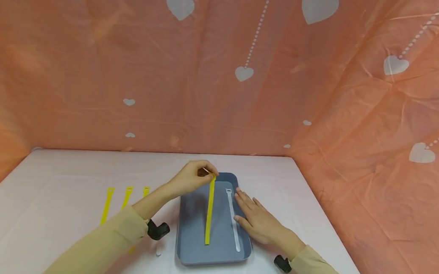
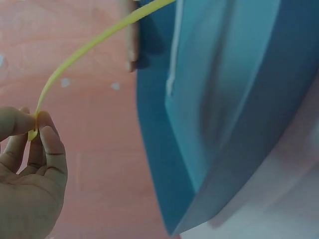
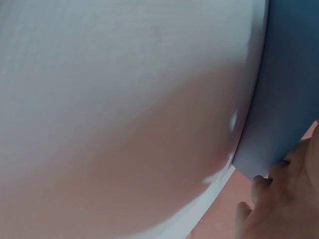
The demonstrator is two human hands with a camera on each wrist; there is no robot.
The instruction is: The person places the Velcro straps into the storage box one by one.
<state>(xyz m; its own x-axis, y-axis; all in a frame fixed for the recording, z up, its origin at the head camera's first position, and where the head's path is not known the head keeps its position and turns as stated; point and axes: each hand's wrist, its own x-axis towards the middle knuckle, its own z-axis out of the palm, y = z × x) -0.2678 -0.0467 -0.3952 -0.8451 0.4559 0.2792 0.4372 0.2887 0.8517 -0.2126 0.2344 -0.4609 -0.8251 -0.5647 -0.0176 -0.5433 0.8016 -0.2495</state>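
Observation:
My left hand (image 1: 191, 176) pinches one end of a yellow cable strap (image 1: 209, 210) between thumb and fingertips. The strap hangs down over the blue-grey tray (image 1: 192, 259), its low end over the tray floor. In the left wrist view the same yellow strap (image 2: 75, 57) bows away from the thumb and fingers. A white cable strap (image 1: 233, 223), with a slotted head at its far end, lies lengthwise in the right part of the tray. My right hand (image 1: 257, 220), fingers extended, rests at the tray's right rim, with the thumb reaching over it.
Left of the tray, several yellow straps (image 1: 107, 205) lie in a row on the white table (image 1: 66, 194), partly hidden by my left arm. A small white piece (image 1: 159, 251) shows near the tray's left side. An orange curtain with hearts (image 1: 207, 89) stands behind the table.

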